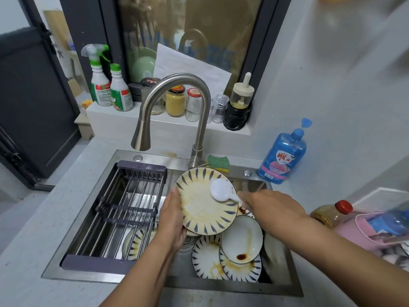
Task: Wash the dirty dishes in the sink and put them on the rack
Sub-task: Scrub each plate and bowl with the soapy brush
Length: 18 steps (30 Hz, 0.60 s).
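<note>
— While that plate [199, 209] is up off the pile, log where everything sits.

— Plate tilted toward me, above the middle of the sink [287, 273]. Left hand [171, 220] grips its rim at 8 o'clock, the fingers behind it out of view. Right hand [265, 207] pinches the handle of a white spoon [220, 189], and the spoon's bowl lies on the plate's face at 2 o'clock. Rack [130, 209] spans the sink at 9 o'clock with nothing on it yet. One plate shows beneath its bars. More stained plates [241, 238] stacked at 5 o'clock.

— Handling?

— Glazed ceramic, I'd judge: stiff, some weight, liable to chip against the steel or the faucet [177, 85]. A yellowish greasy film covers it, so probably slick once wet. A one-hand rim grip looks marginal. I'd keep the thumb over the lip and spread the fingers across the back. Spoon looks like light plastic, easy to take by the handle.

— Supplies?

— Sponge [218, 163] at 12 o'clock behind the faucet base. Soap bottle [283, 158] on the surface at 2 o'clock. Neither is in my hands. No water running that I can see.
</note>
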{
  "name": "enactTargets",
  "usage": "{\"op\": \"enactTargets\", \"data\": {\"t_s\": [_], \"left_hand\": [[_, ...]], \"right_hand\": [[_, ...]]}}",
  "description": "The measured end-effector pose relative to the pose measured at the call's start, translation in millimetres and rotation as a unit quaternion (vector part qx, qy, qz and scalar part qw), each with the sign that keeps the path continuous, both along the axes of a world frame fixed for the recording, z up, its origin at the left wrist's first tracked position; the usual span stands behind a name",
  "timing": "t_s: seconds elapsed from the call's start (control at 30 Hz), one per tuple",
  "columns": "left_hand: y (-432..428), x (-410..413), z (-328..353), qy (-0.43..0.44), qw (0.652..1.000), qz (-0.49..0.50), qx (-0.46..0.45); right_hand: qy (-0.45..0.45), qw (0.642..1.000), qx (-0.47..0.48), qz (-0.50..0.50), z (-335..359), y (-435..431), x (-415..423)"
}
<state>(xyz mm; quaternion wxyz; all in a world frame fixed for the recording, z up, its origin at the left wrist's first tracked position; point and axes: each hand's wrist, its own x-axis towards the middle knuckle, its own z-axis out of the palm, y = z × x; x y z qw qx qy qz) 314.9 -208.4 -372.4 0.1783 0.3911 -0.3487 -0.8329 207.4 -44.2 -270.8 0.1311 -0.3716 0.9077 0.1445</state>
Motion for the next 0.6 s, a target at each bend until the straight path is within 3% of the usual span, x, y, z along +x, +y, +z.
{"op": "enactTargets", "data": {"t_s": [0.17, 0.3, 0.5, 0.6], "left_hand": [[3.9, -6.9, 1.2, -0.021, 1.0, -0.003, -0.015], [3.6, -4.2, -3.4, -0.032, 0.999, -0.01, -0.008], [7.1, 4.9, -7.1, 0.016, 1.0, -0.01, 0.003], [-4.8, 1.9, -6.2, 0.046, 0.998, 0.046, -0.014]], "right_hand": [[-0.118, 0.992, 0.002, 0.05, 7.3, 0.3, 28.0], [-0.058, 0.994, -0.032, 0.086, 0.0, -17.6, 39.2], [0.043, 0.998, -0.039, 0.0, 2.8, -10.6, 13.4], [-0.03, 0.999, -0.021, -0.013, 2.1, 9.0, 10.7]]}}
